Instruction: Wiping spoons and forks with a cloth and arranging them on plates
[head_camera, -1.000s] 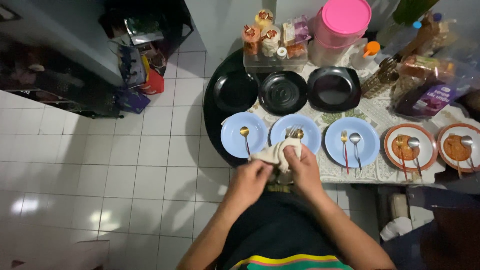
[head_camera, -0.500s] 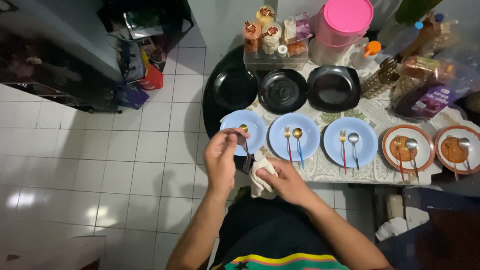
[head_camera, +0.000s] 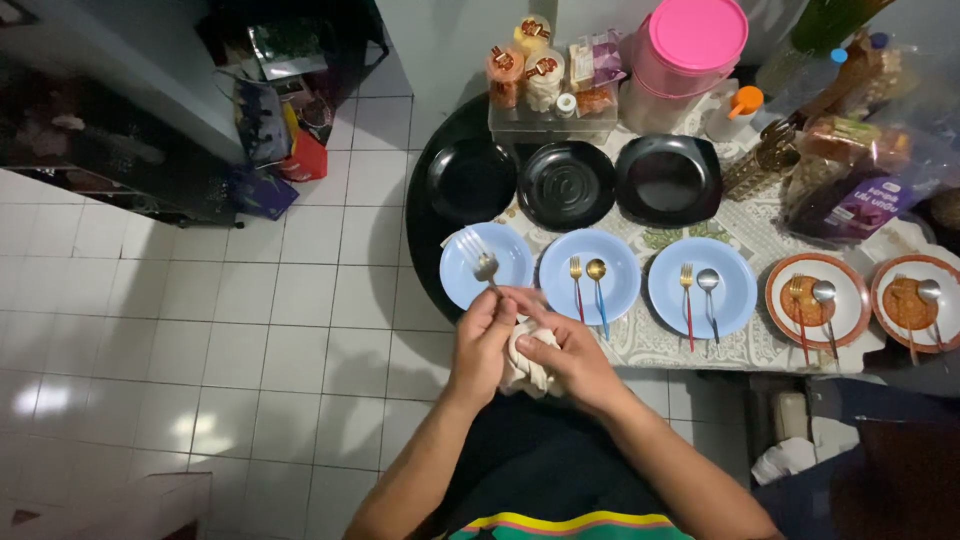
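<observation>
My left hand (head_camera: 482, 338) grips the handles of a spoon (head_camera: 487, 266) and what looks like a fork, their heads raised over the leftmost blue plate (head_camera: 512, 258). My right hand (head_camera: 572, 358) holds a beige cloth (head_camera: 524, 366), bunched between both hands and pressed against the handles. The middle blue plate (head_camera: 622, 276) carries a gold fork and a gold spoon. On the right blue plate (head_camera: 737, 292) lie a fork and a silver spoon.
Three black plates (head_camera: 567, 183) line the back of the table. Two orange-rimmed plates (head_camera: 786, 300) with cutlery sit at the right. A pink-lidded container (head_camera: 690, 40), jars and snack bags crowd the far edge. White tiled floor (head_camera: 250, 330) lies to the left.
My left hand lifted the spoon off the leftmost blue plate and drew it back to the cloth. Earlier, both hands held the cloth round cutlery over the middle plate.
</observation>
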